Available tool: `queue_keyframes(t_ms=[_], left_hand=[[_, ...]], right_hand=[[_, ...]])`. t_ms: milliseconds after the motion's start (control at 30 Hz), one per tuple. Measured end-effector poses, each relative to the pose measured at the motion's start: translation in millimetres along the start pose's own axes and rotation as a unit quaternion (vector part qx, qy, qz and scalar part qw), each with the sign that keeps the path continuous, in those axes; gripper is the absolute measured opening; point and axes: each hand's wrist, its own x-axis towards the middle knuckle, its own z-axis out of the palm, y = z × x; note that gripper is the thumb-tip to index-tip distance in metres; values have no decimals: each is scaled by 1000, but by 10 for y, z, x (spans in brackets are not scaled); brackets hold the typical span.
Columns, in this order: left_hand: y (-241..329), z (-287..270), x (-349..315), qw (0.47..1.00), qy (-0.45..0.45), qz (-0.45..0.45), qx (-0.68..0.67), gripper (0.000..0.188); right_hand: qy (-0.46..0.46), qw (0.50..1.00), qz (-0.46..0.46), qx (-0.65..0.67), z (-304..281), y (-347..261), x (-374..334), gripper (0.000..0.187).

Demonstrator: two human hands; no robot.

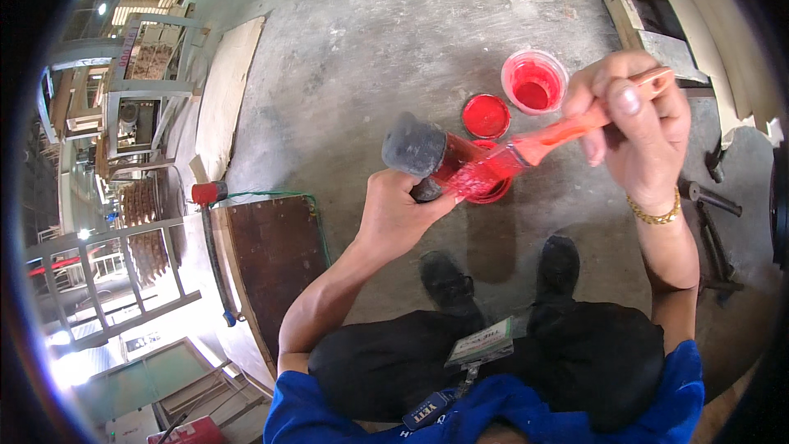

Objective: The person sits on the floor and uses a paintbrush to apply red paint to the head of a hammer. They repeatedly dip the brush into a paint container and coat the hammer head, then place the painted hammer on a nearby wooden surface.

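My left hand [396, 218] is closed round a dark grey cylindrical piece [413, 148], shaped like a mallet head; the side facing the brush is wet red. My right hand [645, 115] grips the handle of a paintbrush [559, 133] above the floor. Its red-coated, slightly blurred bristles are at the red side of the piece; whether they press on it I cannot tell. Beneath the brush stands a can of red paint [493, 191], partly hidden. Beyond it are a round red-coated lid [486, 117] and a clear plastic tub [534, 82] with red paint inside.
At the left, a long dark-handled tool with a red head [209, 191] lies against a brown board [275, 242]. Several dark metal tools [715, 197] lie right of my right forearm. A wooden frame [645, 12] borders the far right. My shoes [559, 267] are below the paint.
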Motion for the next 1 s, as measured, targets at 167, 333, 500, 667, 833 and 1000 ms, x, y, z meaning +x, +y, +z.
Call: queue_keyframes(t_ms=[167,333,500,667,833,1000], left_hand=[[78,6,-15,999,-7,-36,12,19],[40,42,11,1000,20,24,-3,23],[3,38,18,1000,14,6,2,21],[3,26,12,1000,8,-6,22,20],[6,54,-2,998,44,51,0,20],[-4,55,25,998,37,49,0,21]], right_hand=[[23,999,-1,-36,-5,89,47,20],[104,994,12,-40,-102,26,125,22],[38,999,-2,-5,-15,-21,22,19],[48,997,39,-35,20,72,41,16],[104,994,18,-22,-89,31,108,17],[64,997,31,-14,-43,28,30,18]])
